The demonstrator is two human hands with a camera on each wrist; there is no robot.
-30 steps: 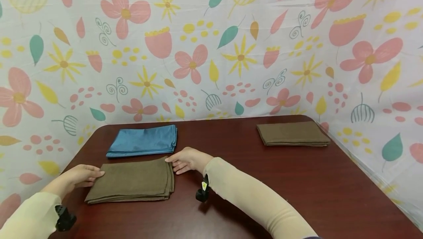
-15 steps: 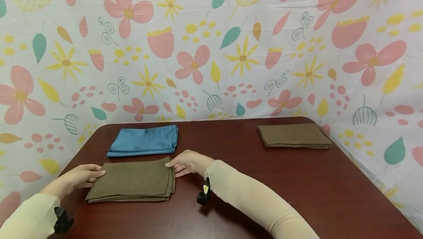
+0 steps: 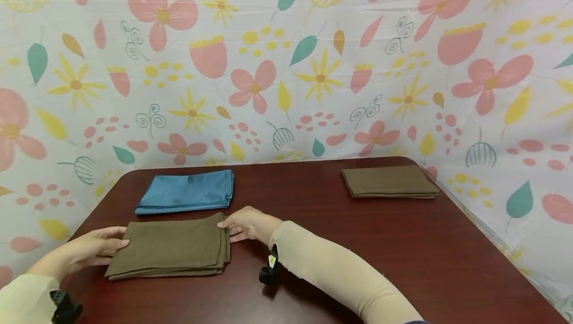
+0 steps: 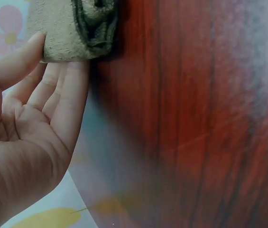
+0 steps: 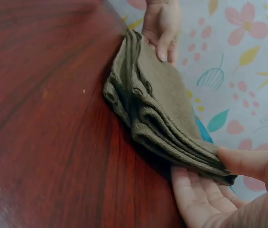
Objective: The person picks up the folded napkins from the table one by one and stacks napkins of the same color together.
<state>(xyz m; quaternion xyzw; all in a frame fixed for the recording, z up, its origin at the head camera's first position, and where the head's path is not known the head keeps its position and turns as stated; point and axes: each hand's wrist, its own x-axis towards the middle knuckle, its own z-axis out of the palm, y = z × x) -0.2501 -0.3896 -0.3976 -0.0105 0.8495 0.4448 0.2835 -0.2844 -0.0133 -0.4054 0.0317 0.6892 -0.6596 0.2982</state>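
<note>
hands (image 3: 91, 248) (image 3: 251, 223) hold olive cloth (image 3: 167, 244) both ends | blue cloth (image 3: 185, 190) behind | brown cloth (image 3: 389, 181) far right

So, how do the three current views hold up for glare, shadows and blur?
Head: fairly clear and evenly lit, with a shadow beneath the right sleeve on the table; left wrist: softer, pale glare at the table's upper right, blurry shadow by the held cloth; right wrist: pale glare lower left, dark shadow along the cloth's lower edge.

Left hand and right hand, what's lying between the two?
A folded olive-brown cloth spans the stretch, the left hand holding one end and the right hand the other, as the head and right wrist views show.
</note>
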